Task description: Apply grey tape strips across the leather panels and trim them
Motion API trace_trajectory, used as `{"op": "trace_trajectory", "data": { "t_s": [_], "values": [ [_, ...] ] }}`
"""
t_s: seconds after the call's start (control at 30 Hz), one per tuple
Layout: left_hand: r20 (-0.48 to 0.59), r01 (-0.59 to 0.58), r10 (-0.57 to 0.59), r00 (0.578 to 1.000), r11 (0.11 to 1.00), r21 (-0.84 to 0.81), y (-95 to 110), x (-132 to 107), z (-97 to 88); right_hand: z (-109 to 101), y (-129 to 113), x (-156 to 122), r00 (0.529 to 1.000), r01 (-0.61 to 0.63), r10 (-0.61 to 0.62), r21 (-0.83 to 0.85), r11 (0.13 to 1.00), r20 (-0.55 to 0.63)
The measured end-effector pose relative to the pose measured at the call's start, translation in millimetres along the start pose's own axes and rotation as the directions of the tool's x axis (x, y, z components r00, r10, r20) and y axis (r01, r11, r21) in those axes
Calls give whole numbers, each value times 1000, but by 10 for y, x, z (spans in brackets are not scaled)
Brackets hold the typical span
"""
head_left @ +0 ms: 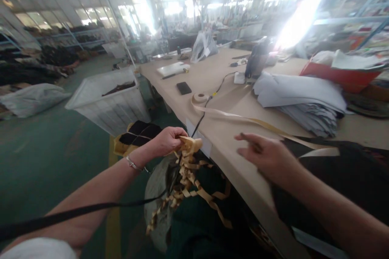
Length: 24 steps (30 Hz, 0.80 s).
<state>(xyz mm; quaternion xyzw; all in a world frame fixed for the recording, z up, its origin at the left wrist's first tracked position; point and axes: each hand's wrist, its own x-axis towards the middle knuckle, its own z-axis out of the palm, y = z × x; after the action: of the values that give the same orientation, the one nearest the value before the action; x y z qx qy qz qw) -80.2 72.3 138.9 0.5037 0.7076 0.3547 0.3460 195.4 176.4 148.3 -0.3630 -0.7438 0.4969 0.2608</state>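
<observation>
The bag at the far end of the table bears a pale patch, too blurred to read. Beside the table's near-left edge, the person's left hand is closed, thumb against fingers, pinching the top of a bunch of tan strips; the strips hang in curls below the tabletop's level. A bracelet circles that wrist. The right hand, blurred, is half open above the table's near part, its fingers loosely bent; something thin and dark shows at them, but one cannot tell whether it is gripped. A tape roll sits on the table, its loose band running to the dark cloth at the table's near right. Near the table's left edge lies a black slab.
</observation>
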Motion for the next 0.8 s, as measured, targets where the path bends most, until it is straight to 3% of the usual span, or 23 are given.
{"op": "trace_trajectory", "data": {
  "t_s": [0.1,0.2,0.33,0.5,0.63,0.8],
  "values": [
    [19,-59,61,998,995,-78,307,-22,75,670,-259,215,987,-21,-28,295,955,159],
    [-12,-80,79,997,982,-169,462,-35,98,988,-278,331,979,-114,-5,562,819,205],
    [-159,-72,23,987,950,-304,398,-46,-3,999,-171,364,978,-194,103,592,783,184],
    [-325,-90,-94,941,856,-509,219,-110,-191,1002,76,327,965,-259,223,607,751,137],
    [-321,-74,-154,934,799,-597,239,-192,-204,1320,259,228,918,-396,319,536,746,234],
    [-248,-15,-191,950,764,-645,355,-258,-108,1583,46,310,949,-317,210,715,624,237]
  ]
}}
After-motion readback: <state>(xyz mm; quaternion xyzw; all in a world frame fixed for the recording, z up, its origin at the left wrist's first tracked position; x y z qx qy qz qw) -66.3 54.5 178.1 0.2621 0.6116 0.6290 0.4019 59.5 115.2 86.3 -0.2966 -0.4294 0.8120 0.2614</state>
